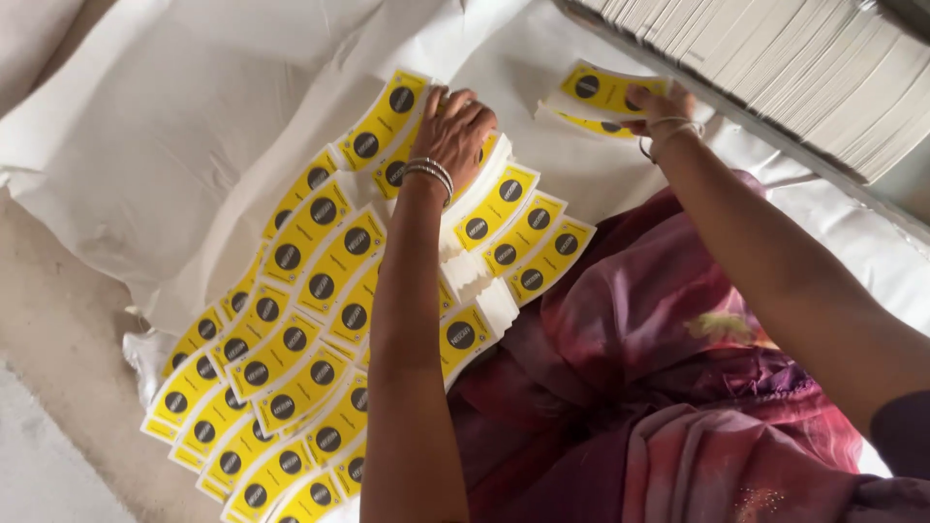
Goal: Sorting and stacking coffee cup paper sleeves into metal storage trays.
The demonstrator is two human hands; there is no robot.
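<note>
Dozens of yellow label sheets (320, 291) with dark round marks lie overlapped in rows across the white paper sheet (184, 126), and your left hand (453, 131) rests palm down on the row nearest its far edge, fingers curled onto a sheet without pinching it. Your right hand (659, 108) grips a small stack of yellow labels (601, 92) at its right end, just beside the grey pile of stacked sheets (794, 68) at the far right corner, well apart from the rows.

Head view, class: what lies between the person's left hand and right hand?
In the head view, only bare white sheet separates the left hand from the right hand.
</note>
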